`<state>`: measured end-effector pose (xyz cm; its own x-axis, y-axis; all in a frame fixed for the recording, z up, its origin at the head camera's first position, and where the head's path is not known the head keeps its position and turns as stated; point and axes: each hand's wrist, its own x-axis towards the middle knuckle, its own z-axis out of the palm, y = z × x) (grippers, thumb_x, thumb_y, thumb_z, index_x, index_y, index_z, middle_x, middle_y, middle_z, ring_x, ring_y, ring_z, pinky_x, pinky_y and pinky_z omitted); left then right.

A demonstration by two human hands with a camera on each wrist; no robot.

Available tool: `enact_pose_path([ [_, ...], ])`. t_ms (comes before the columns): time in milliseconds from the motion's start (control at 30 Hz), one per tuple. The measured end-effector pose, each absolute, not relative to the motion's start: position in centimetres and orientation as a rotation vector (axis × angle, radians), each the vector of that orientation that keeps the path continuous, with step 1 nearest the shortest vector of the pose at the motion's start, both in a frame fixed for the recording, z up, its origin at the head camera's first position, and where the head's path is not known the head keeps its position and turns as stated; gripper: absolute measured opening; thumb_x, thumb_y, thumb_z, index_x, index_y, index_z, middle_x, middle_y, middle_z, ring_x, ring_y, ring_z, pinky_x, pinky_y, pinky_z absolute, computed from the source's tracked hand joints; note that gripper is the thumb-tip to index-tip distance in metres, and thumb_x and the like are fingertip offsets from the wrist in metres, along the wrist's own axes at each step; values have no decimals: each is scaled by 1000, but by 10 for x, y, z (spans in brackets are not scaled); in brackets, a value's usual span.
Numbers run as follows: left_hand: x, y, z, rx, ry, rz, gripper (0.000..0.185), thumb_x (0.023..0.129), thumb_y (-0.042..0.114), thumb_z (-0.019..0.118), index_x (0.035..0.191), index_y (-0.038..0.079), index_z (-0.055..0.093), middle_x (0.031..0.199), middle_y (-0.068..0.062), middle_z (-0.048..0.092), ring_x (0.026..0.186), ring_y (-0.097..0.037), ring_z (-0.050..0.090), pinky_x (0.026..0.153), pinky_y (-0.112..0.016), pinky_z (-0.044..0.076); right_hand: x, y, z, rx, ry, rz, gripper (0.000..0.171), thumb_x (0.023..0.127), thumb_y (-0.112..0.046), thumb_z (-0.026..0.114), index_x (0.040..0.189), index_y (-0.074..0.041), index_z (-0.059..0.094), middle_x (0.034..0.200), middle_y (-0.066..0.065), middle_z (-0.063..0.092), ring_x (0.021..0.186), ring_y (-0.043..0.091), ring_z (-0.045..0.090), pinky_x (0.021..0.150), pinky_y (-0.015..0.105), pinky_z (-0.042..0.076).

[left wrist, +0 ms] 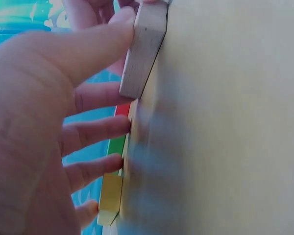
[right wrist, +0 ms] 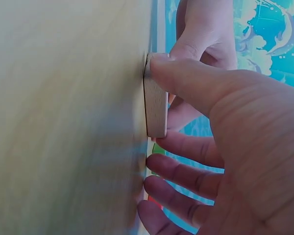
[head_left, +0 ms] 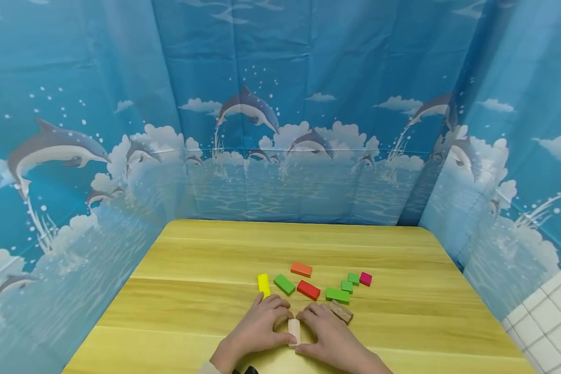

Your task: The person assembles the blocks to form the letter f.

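A plain wooden block [head_left: 294, 331] lies flat on the table near its front edge, between both hands. My left hand [head_left: 262, 327] pinches it lengthwise, thumb at the near end and index finger at the far end; its other fingers spread on the table towards a yellow block [head_left: 264, 285]. From the other side my right hand [head_left: 332, 337] pinches the same block [right wrist: 156, 107], also with thumb and index finger. Beside the right hand's fingers lies a brown wood-grained block [head_left: 341, 311]. In the left wrist view the yellow block [left wrist: 110, 196] shows by the outer fingers.
Beyond the hands on the wooden table [head_left: 191, 270] lie a green block [head_left: 284, 284], a red one [head_left: 308, 290] and an orange one [head_left: 301, 269]. Farther right are another green block [head_left: 338, 296], two small green cubes [head_left: 347, 286] and a magenta cube [head_left: 365, 279]. Dolphin-print curtains [head_left: 280, 187] surround the table.
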<state>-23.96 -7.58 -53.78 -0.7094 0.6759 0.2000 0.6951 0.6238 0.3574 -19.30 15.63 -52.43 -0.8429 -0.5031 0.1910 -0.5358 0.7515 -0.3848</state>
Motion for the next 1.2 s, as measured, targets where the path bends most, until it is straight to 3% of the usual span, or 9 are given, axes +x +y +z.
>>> enact_pose_path([
  [300, -240, -76, -541, -1184, -2760, -630, 46, 91, 65, 61, 120, 30, 70, 136, 7, 57, 131, -16, 45, 109, -71, 23, -197, 157, -525, 838, -2861, 644, 56, 81, -64, 74, 117, -21, 68, 114, -14, 55, 105, 11, 52, 91, 42, 48],
  [867, -233, -69, -537, -1233, -2759, -604, 51, 83, 74, 61, 116, 37, 72, 137, 6, 57, 135, -23, 43, 107, -76, 20, -193, 173, -523, 943, -2865, 624, 55, 77, -70, 73, 112, -29, 63, 120, -13, 54, 110, 14, 48, 93, 47, 44],
  [1100, -230, -69, -534, -1233, -2764, -583, 51, 82, 74, 61, 115, 37, 73, 138, 5, 57, 136, -24, 44, 107, -75, 22, -195, 173, -523, 984, -2906, 614, 55, 79, -73, 69, 112, -29, 63, 121, -13, 54, 113, 16, 49, 107, 62, 33],
  [1200, -231, -68, -534, -1234, -2761, -583, 51, 84, 74, 60, 115, 36, 73, 137, 5, 58, 135, -23, 44, 106, -74, 24, -196, 174, -523, 994, -2908, 592, 55, 80, -73, 68, 112, -29, 63, 120, -13, 54, 112, 16, 49, 106, 61, 34],
])
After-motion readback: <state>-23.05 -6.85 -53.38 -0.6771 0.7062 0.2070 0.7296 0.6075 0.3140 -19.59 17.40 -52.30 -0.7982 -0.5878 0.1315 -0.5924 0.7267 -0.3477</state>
